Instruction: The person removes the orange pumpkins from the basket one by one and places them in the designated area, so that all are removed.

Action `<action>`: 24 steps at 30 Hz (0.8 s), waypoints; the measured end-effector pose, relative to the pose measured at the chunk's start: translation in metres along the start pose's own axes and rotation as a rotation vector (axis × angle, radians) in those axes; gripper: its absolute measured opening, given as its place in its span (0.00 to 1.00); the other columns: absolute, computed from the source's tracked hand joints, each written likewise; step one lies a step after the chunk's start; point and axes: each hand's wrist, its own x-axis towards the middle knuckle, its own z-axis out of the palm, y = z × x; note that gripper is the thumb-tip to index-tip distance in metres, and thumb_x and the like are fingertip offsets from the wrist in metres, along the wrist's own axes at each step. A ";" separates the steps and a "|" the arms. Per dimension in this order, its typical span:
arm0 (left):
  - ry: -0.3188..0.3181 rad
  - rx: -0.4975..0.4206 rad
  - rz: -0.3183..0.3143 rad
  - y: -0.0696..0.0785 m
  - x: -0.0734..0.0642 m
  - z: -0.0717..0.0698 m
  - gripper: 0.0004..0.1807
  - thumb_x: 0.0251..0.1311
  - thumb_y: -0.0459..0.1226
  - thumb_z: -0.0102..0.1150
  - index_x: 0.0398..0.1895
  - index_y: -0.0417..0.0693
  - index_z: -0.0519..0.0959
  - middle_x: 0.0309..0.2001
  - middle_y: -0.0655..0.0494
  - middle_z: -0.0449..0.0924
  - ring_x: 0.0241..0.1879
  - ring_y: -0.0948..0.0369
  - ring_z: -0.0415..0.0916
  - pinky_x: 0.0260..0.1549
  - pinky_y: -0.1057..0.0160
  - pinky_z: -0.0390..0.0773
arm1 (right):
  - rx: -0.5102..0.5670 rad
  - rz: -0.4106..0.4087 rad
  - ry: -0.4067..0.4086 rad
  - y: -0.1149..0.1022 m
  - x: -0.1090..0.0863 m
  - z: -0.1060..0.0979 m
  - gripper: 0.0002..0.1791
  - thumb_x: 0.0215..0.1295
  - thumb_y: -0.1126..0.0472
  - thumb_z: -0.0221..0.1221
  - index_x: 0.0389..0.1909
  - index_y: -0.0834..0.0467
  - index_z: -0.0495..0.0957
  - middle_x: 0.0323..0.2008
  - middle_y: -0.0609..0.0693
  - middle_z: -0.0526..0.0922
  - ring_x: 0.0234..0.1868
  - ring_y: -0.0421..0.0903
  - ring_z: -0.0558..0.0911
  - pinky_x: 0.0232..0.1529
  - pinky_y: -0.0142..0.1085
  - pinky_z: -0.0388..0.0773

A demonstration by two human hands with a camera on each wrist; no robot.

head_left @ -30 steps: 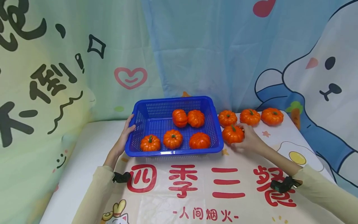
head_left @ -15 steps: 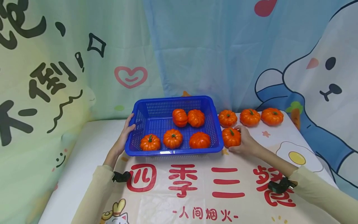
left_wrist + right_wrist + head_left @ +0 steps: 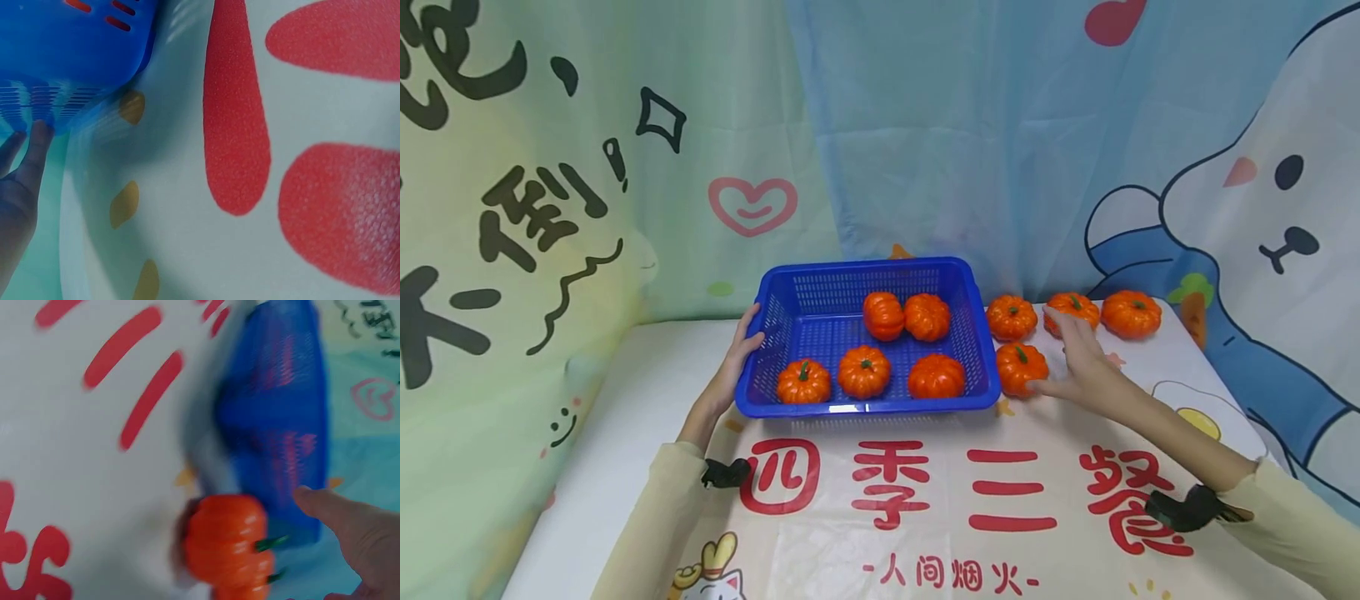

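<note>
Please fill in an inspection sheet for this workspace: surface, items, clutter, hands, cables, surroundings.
Surface: table covered with red printed characters and drawings.
Items: blue basket holding five pumpkins; right of it, a row of three pumpkins, with a front pumpkin nearer the person.
Clutter: nothing seen.
Hands: left hand touches the basket's left side; right hand, fingers spread, is beside the front pumpkin, contact unclear.
Cables: nothing seen.
Surroundings: printed curtain behind the table.

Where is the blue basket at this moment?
In the head view, the blue basket sits centrally, between the left hand and the front loose pumpkin at right.
</note>
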 end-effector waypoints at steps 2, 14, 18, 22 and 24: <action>0.000 -0.002 0.005 0.001 0.000 0.000 0.33 0.72 0.50 0.30 0.77 0.73 0.36 0.79 0.57 0.28 0.77 0.45 0.34 0.72 0.33 0.38 | 0.034 -0.029 0.023 -0.008 -0.005 -0.008 0.58 0.52 0.58 0.71 0.75 0.61 0.42 0.69 0.71 0.52 0.64 0.69 0.63 0.54 0.72 0.66; -0.003 -0.014 -0.004 0.000 0.000 0.001 0.33 0.71 0.50 0.30 0.77 0.73 0.35 0.79 0.57 0.28 0.77 0.44 0.35 0.71 0.33 0.40 | 0.176 -0.095 -0.005 -0.036 -0.020 -0.018 0.48 0.57 0.60 0.68 0.73 0.64 0.50 0.67 0.69 0.62 0.60 0.69 0.73 0.50 0.58 0.79; -0.002 -0.010 -0.009 0.000 0.000 0.001 0.33 0.71 0.50 0.30 0.77 0.73 0.35 0.79 0.57 0.27 0.77 0.44 0.35 0.71 0.33 0.40 | 0.203 -0.105 -0.047 -0.046 -0.024 -0.018 0.45 0.59 0.57 0.67 0.72 0.64 0.53 0.66 0.67 0.63 0.61 0.68 0.73 0.50 0.57 0.80; -0.001 -0.007 -0.011 -0.001 0.000 0.001 0.33 0.71 0.50 0.30 0.77 0.73 0.35 0.79 0.57 0.27 0.77 0.44 0.34 0.71 0.33 0.40 | 0.229 -0.121 -0.074 -0.056 -0.027 -0.018 0.44 0.59 0.58 0.67 0.71 0.63 0.55 0.68 0.67 0.62 0.62 0.67 0.73 0.49 0.55 0.81; -0.001 -0.010 -0.008 -0.002 0.001 0.001 0.33 0.72 0.50 0.30 0.77 0.73 0.35 0.79 0.57 0.27 0.77 0.44 0.34 0.71 0.33 0.40 | 0.234 -0.132 -0.081 -0.060 -0.028 -0.019 0.43 0.59 0.58 0.67 0.71 0.63 0.55 0.68 0.67 0.63 0.61 0.67 0.73 0.49 0.54 0.81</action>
